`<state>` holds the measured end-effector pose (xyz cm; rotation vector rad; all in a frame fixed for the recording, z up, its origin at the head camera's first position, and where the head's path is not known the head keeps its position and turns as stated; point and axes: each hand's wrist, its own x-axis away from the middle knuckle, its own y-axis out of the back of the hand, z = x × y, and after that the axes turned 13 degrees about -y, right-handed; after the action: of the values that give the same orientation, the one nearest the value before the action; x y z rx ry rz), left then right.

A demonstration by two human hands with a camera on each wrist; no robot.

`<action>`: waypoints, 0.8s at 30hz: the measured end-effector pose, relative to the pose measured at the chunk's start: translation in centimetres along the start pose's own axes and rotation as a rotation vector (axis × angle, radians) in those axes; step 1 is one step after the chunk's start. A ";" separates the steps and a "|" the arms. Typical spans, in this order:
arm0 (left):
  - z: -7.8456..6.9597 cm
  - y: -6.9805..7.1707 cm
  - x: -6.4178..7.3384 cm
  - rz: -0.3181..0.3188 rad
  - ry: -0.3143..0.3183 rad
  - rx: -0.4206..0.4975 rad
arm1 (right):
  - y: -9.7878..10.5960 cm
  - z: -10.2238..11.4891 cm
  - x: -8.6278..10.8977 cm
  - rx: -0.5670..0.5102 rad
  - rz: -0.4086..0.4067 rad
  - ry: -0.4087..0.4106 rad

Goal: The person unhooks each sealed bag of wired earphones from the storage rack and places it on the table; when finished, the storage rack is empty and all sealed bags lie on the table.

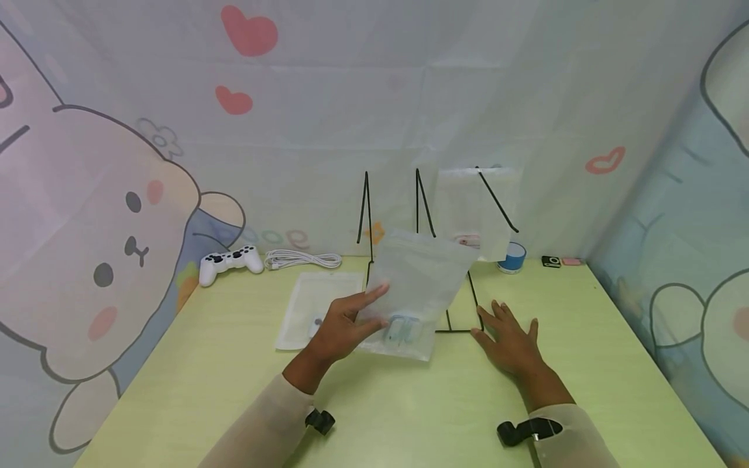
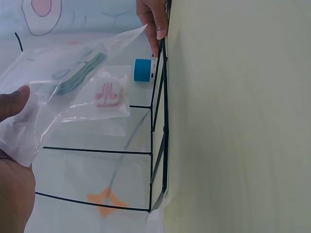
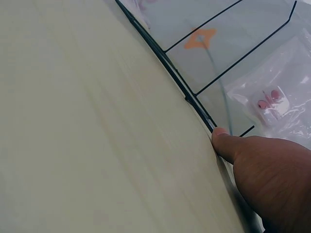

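My left hand (image 1: 348, 325) pinches a frosted zip bag (image 1: 418, 273) between thumb and fingers, tilted in front of a black wire display rack (image 1: 459, 331). Inside the bag lies a teal coiled cord (image 2: 80, 75), its exact kind blurred by the plastic. On the rack's right arm hangs another clear bag (image 1: 494, 205) holding pink-and-white earphones (image 2: 108, 94). With fingers spread, my right hand (image 1: 512, 341) rests at the rack's right front corner, the thumb touching the base wire. The held bag hides part of the rack's middle.
A third bag (image 1: 324, 292) with a small white item lies flat left of the rack. Along the back stand a white game controller (image 1: 231, 262), a coiled white cable (image 1: 301, 259), a blue-and-white cylinder (image 1: 512, 258), a small black player (image 1: 551, 261) and a pink one (image 1: 571, 262).
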<state>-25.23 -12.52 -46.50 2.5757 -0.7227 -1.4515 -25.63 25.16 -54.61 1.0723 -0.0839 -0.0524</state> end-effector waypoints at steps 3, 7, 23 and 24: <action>0.1 0.0 0.1 -0.008 0.049 0.022 | 0.0 0.0 0.0 0.003 0.000 -0.001; 0.5 0.3 0.2 -0.044 0.168 0.039 | 0.1 0.1 0.0 0.005 0.000 -0.003; 2.9 2.8 1.4 -0.205 0.642 0.143 | 0.1 0.1 0.1 0.002 -0.001 0.011; 3.0 3.0 1.4 -0.219 0.668 0.141 | 0.1 0.0 0.1 0.003 -0.001 0.009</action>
<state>-28.17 -15.41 -48.32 3.0393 -0.4629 -0.4932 -25.54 25.16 -54.53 1.0757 -0.0752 -0.0482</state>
